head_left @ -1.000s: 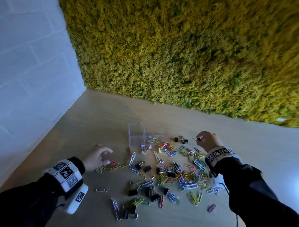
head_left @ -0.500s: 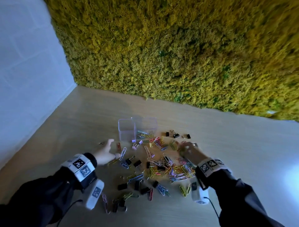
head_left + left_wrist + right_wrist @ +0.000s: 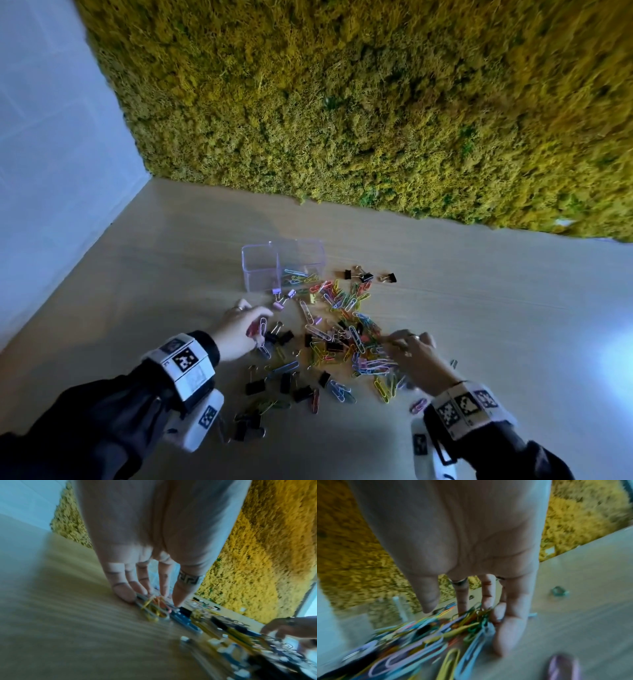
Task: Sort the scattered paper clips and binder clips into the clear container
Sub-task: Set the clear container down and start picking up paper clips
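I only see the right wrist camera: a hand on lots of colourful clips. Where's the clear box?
Observer: The clear container stands beyond the pile, toward the moss wall.
Operator: Is anything in it yet?
Observer: Its right compartment holds a few paper clips; the left compartment looks empty.
Operator: What's the other hand doing?
Observer: The left hand presses straight fingers onto the left edge of the pile.

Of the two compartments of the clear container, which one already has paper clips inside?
The right compartment of the clear container: coloured paper clips lie on its floor. The left compartment, nearer the white wall, looks bare.
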`<state>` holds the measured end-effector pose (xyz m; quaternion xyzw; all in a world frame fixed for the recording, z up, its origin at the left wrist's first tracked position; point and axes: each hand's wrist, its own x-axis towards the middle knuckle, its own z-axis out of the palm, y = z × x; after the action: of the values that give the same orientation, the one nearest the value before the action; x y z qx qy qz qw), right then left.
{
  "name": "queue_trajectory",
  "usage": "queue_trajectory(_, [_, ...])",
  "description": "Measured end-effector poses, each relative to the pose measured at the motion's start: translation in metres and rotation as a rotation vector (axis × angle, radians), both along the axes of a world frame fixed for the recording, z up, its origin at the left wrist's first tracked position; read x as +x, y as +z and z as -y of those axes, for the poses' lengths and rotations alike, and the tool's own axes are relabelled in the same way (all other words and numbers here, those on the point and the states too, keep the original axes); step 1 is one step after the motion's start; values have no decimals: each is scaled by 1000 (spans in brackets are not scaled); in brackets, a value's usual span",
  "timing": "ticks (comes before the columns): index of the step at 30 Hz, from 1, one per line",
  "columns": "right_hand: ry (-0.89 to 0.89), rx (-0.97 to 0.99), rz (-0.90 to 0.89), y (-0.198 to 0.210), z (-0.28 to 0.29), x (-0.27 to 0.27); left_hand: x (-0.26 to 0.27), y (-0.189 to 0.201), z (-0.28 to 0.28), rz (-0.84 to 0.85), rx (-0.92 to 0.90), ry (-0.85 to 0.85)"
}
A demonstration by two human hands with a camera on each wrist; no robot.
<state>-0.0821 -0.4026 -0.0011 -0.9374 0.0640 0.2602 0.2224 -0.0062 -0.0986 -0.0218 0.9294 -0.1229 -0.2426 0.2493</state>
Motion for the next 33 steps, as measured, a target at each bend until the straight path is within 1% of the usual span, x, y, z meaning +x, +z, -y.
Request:
queue_trajectory(1, [24, 7, 5, -1, -10, -2, -3, -1, 2, -6, -17, -30])
queue_trajectory(3, [-52, 73, 64, -9, -24, -6, -8, -2, 1, 7, -21, -58])
queue_trajectory(4, [-75, 70, 98, -12, -29, -5, -10, -2, 0, 28, -9, -59])
queue_trajectory(6, [-22, 2, 219, -11, -38, -4, -11, 1, -2, 127, 40, -74])
queue_trajectory(8, [115, 27, 332, -6, -53, -3, -11, 6, 4, 228, 62, -120])
queue_trajectory(10, [294, 79, 310, -3, -71, -5, -9, 13, 17, 260, 56, -190])
queue_trajectory(11, [385, 54, 275, -4, -80, -6, -8, 16, 25, 245, 69, -228])
queue_trajectory(13, [545, -70, 209, -4, -92, -7, -6, 19, 39, 209, 148, -306])
queue_trajectory(14, [597, -100, 198, -4, -96, -7, -3, 19, 44, 191, 191, -337])
queue_trajectory(16, [645, -86, 242, -5, -99, -6, 1, 18, 50, 166, 244, -367])
queue_trajectory(17, [633, -79, 268, -5, -99, -5, 2, 18, 51, 154, 252, -372])
queue_trajectory(20, [631, -107, 215, -3, -98, -1, 5, 18, 50, 120, 253, -389])
queue_trajectory(22, [663, -110, 203, -3, -98, 1, 6, 18, 47, 121, 213, -382])
queue_trajectory(25, [610, -70, 241, -10, -93, 4, 5, 20, 42, 103, 128, -342])
queue_trajectory(27, [581, -40, 251, -14, -88, 3, 4, 22, 36, 95, 41, -296])
queue_trajectory(30, [518, 86, 289, -15, -87, 1, 3, 30, 22, 92, -120, -174])
queue_trajectory(33, [483, 116, 313, -17, -85, 1, 7, 46, 14, 47, -309, -28])
